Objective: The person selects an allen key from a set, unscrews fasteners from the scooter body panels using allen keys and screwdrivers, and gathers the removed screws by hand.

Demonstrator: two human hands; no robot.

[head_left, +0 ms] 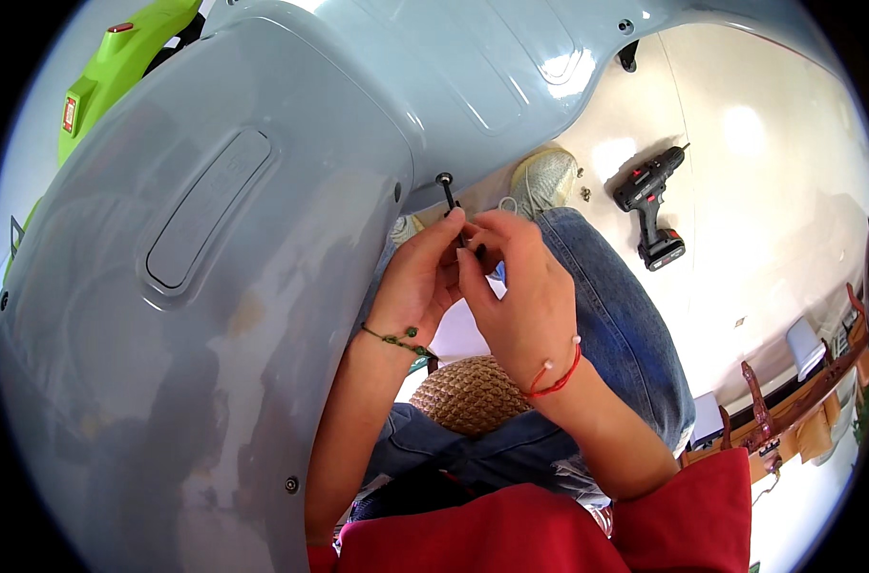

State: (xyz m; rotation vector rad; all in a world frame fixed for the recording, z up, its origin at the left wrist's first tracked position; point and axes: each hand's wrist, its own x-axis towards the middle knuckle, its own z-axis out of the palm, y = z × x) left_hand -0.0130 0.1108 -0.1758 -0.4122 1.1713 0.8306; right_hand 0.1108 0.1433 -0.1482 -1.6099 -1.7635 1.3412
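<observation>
A large glossy grey-blue molded panel (224, 372) fills the left and top of the view, with an oblong raised inset and several bolt holes. At its inner edge a thin black tool (451, 196) meets a small round silver fitting (443, 178). My left hand (415, 286) and my right hand (520, 296) are closed together around the tool's lower part, just below that fitting, their fingertips partly hidden behind each other. The tool's exact kind is unclear.
A black cordless drill (649, 205) lies on the pale floor (740, 220) at right, near small metal pieces (585, 193). My legs and shoes are below the panel, over a woven seat (468, 392). A green molded object (110, 67) is at upper left, wooden furniture (788, 411) at lower right.
</observation>
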